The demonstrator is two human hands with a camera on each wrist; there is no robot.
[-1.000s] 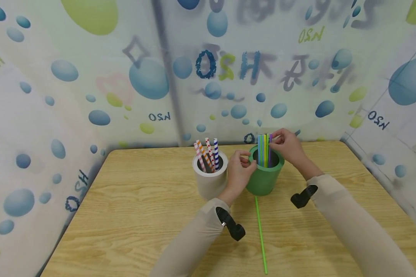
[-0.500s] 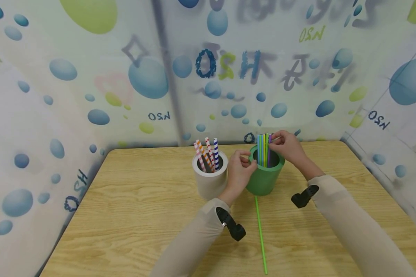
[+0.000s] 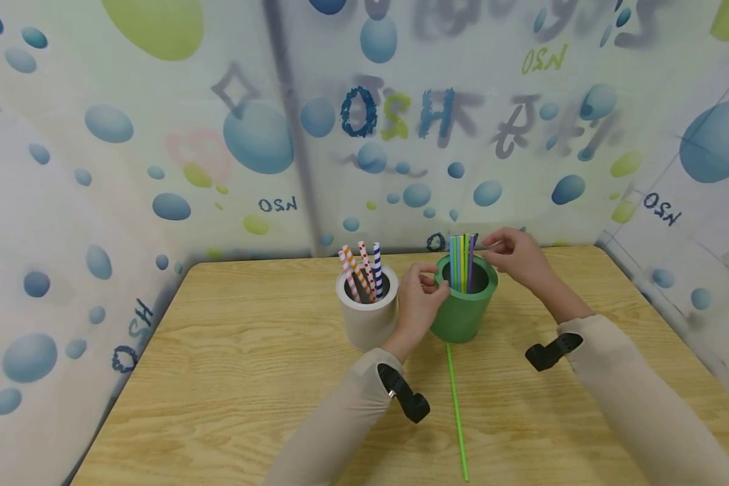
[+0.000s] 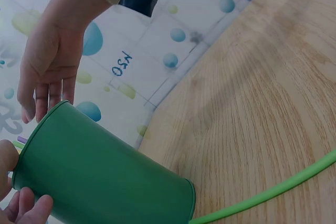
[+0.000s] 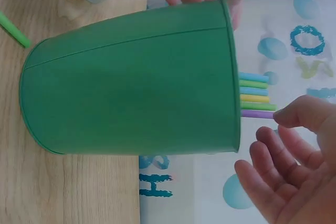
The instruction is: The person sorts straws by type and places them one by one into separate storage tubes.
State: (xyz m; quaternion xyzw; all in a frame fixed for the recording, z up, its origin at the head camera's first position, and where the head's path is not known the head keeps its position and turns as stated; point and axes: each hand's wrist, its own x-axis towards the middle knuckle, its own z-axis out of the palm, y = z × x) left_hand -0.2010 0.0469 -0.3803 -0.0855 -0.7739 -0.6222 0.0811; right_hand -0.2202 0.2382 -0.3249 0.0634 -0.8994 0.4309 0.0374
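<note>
My left hand (image 3: 419, 304) holds the near-left rim of a green cup (image 3: 462, 317), which stands upright on the table. Several plain straws (image 3: 459, 263) in blue, green, yellow and purple lean together inside it, their upper ends showing above the rim. Just right of the purple straw, my right hand (image 3: 522, 262) hovers with relaxed fingers, a small gap apart in the head view. In the right wrist view its thumb overlaps the end of the purple straw (image 5: 257, 114). The left wrist view shows the right hand hanging loosely beyond the green cup's rim.
A white cup (image 3: 364, 327) with several striped and dotted straws (image 3: 363, 273) stands close to the left hand. On the wooden table (image 3: 237, 378) lies a single green straw (image 3: 456, 405), running from the green cup's base toward the near edge. Patterned fabric walls (image 3: 395, 169) surround the table.
My right hand has let go of the purple straw and drawn back a little to the right. The left hand stays at the green cup's rim.
</note>
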